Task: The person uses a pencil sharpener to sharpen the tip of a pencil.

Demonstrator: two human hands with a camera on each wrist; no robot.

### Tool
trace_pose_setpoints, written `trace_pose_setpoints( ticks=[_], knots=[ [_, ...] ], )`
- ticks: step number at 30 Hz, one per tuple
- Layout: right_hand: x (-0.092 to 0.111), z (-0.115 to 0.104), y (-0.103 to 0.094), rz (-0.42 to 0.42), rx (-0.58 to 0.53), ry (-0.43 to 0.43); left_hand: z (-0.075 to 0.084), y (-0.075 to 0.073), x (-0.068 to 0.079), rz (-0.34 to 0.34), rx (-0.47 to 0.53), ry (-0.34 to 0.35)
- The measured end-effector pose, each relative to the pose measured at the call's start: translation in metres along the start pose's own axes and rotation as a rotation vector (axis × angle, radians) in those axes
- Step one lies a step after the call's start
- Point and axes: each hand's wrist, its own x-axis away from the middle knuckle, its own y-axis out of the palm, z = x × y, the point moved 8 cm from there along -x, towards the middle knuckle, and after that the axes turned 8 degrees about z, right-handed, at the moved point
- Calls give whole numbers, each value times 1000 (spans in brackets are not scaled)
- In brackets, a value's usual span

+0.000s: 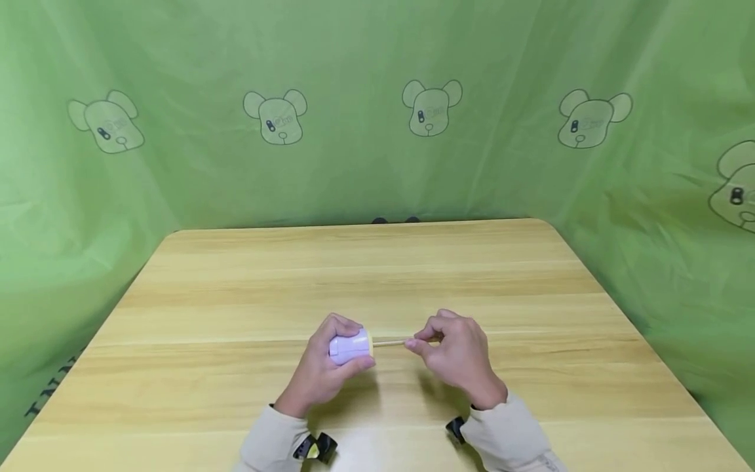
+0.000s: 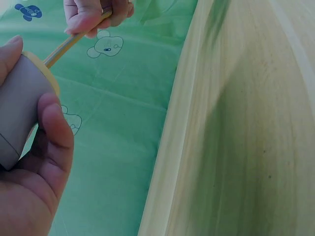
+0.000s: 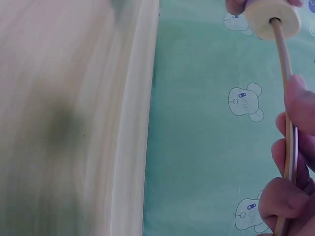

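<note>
My left hand (image 1: pixel 321 370) grips a small lilac pencil sharpener (image 1: pixel 348 347) with a pale yellow end that faces right. Out of the hole in that end, plain in the right wrist view, comes a thin pencil (image 3: pixel 282 51) with lengthwise stripes. My right hand (image 1: pixel 457 354) pinches the pencil between thumb and fingers, a short way from the sharpener. The pencil's inner tip is hidden inside the sharpener. In the left wrist view the sharpener (image 2: pixel 19 105) lies between thumb and fingers. Both hands are above the table.
A wood-grain table (image 1: pixel 366 282) spreads beneath the hands. Green cloth (image 1: pixel 354 177) printed with bear heads hangs behind it and along both sides. Black devices (image 1: pixel 315 448) sit at both wrists, near the pale sleeves (image 1: pixel 507 436). Two small dark shapes show at the far table edge.
</note>
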Motion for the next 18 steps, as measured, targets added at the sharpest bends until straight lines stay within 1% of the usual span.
trace_pose_setpoints(
  ticks=[3,5,7,9,11,13,16,18],
  knots=[
    [2,7,3,-144,26,125,2,2,1,-8,-9,28],
    [3,12,6,-243,17,202,3,4,2,-27,-20,56],
    [5,16,9,-330,-8,261,3,7,2,-54,-29,76],
    [8,19,12,-383,-31,292,3,8,3,-73,-34,81],
    [8,18,13,-390,-53,266,1,8,3,-69,-32,56],
    [8,15,14,-361,-70,209,-2,5,3,-42,-23,4],
    [6,7,14,-269,-76,82,-7,-2,1,20,1,-105],
    [3,1,11,-173,-62,-25,-9,-6,-1,52,14,-167]
  ],
)
